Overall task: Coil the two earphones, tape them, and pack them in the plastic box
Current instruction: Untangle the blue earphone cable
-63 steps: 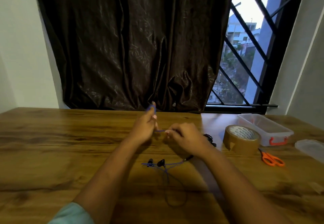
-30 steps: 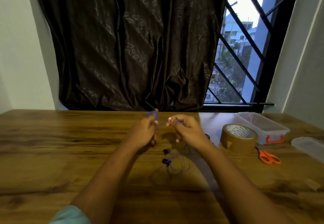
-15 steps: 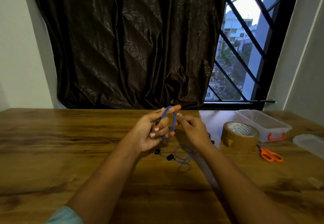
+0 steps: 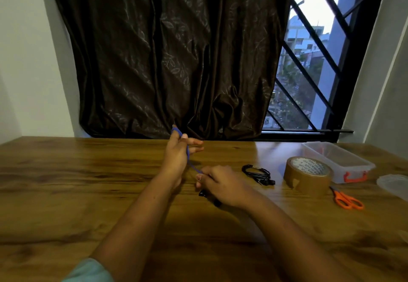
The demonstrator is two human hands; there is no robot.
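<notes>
Head view: blue earphone [image 4: 194, 168] slants taut above the surface [image 4: 88, 182], long axis far-left to near-right.
Left hand [image 4: 178, 153]: farther, raised, cord looped round its fingers.
Right hand [image 4: 223, 185]: nearer, lower, pinching the cord.
Next wrap: likely up toward left.

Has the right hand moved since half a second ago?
Yes. The right hand has dropped toward the table and the person, farther from the tape roll.
</notes>
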